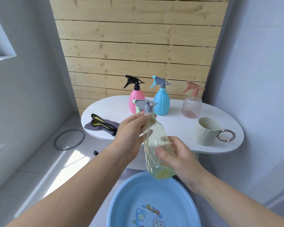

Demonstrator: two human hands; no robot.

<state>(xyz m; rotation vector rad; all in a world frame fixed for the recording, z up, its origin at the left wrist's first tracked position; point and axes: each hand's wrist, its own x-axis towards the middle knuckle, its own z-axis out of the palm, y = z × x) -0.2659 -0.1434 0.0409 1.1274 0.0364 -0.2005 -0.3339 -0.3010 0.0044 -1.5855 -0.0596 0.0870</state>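
The right hand curls around the clear yellow spray bottle, gripping its body, while the left hand pinches its collar below the gray trigger head.

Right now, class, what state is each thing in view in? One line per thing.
Yellow-tinted spray bottle, held tilted, sprayer on.
Left hand, grips the bottle's collar.
Right hand, holds the bottle's body.
Pink spray bottle, upright, sprayer on.
Blue spray bottle, upright, sprayer on.
Clear bottle, upright.
Mug, upright.
Cloth, crumpled.
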